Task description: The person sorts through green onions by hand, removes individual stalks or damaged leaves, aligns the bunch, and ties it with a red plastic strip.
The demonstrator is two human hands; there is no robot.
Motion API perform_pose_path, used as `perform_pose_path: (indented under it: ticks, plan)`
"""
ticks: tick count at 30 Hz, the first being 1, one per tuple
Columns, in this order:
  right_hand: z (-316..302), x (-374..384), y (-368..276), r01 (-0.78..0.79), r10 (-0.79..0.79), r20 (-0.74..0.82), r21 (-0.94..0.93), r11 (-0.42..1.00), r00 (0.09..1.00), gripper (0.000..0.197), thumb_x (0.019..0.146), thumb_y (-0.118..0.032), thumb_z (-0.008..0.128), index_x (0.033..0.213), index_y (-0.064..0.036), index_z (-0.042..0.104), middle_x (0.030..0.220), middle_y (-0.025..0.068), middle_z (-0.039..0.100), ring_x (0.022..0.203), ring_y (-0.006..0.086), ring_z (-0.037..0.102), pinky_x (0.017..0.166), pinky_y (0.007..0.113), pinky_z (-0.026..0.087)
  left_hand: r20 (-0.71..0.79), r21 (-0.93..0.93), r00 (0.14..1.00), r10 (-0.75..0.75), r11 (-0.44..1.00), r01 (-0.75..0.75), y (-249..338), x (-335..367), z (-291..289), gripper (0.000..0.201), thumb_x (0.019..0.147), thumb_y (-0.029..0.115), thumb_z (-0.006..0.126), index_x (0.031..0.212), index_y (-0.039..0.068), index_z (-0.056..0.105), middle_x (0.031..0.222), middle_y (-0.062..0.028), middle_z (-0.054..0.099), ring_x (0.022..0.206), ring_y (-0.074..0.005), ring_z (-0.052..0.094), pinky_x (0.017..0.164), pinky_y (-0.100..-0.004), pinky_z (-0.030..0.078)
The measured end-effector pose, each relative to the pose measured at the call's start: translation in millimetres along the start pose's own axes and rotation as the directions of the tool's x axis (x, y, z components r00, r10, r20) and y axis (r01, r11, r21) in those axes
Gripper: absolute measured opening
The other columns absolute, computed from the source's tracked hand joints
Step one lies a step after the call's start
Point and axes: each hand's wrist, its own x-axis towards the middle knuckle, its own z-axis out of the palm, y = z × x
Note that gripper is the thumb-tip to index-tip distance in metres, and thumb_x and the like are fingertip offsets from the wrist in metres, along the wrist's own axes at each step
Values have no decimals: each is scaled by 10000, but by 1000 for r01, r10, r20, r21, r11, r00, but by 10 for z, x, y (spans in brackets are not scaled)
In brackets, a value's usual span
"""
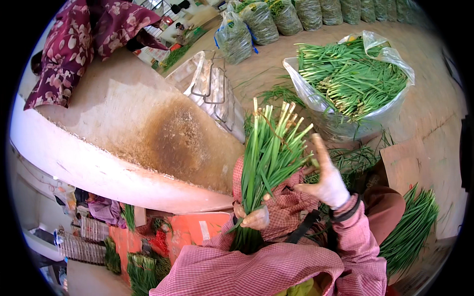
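My left hand, in a thin pale glove, grips a bunch of long green stalks near its lower end, with the cut pale tips fanning upward. My right hand, also gloved, is raised just right of the bunch with fingers spread and one finger pointing up; it touches the outer stalks at most and holds nothing that I can see. Both forearms wear pink checked sleeves.
A large clear plastic bag full of the same green stalks stands ahead on the right. More stalks lie at the lower right. A concrete ledge with a flowered cloth lies left. Filled sacks line the far side.
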Motion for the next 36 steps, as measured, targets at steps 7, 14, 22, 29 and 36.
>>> perform_pose_path:
  ticks: [7, 14, 22, 29, 36]
  plan:
    - [-41, -30, -241, 22, 250, -476, 494, 869, 843, 484, 757, 15, 575, 1212, -29, 414, 735, 4, 566, 546, 50, 447, 507, 178, 401, -100, 47, 993, -59, 997, 64, -93, -33, 47, 724, 745, 77, 563, 1325, 60, 129, 814, -93, 565, 543, -109, 530, 393, -172, 362]
    - [177, 202, 149, -278, 189, 328, 252, 927, 926, 401, 734, -154, 626, 1075, 0, 482, 596, 57, 523, 516, 110, 498, 518, 257, 421, -302, 89, 941, -152, 978, 186, -78, -73, 111, 714, 730, 77, 572, 1317, 56, 166, 778, -92, 563, 513, -105, 505, 389, -175, 358]
    - [-192, -143, 627, -254, 381, 241, 967, -18, 893, 132, 856, -198, 479, 835, -75, 520, 582, -14, 456, 420, 58, 358, 321, 170, 265, -774, 111, 550, -313, 788, 605, 462, -392, 455, 701, 696, 78, 590, 1302, 52, 240, 714, -85, 556, 471, -93, 459, 387, -182, 353]
    - [-562, -406, 871, -472, 429, -555, 72, 879, 713, 407, 796, -130, 571, 1168, -13, 455, 640, 51, 575, 432, 106, 444, 386, 226, 351, -947, 104, 262, -186, 594, 798, 542, -379, 559, 567, 652, 74, 635, 1168, 14, 408, 697, -102, 560, 503, -128, 505, 404, -208, 389]
    - [48, -239, 121, -329, 253, -249, -339, 882, 935, 461, 684, -110, 660, 1115, -53, 506, 744, 160, 607, 656, 283, 611, 559, 319, 469, -916, 400, 395, -67, -184, 898, 418, -103, 496, 467, 629, -22, 622, 1074, 2, 482, 789, -80, 579, 656, -166, 546, 558, -275, 461]
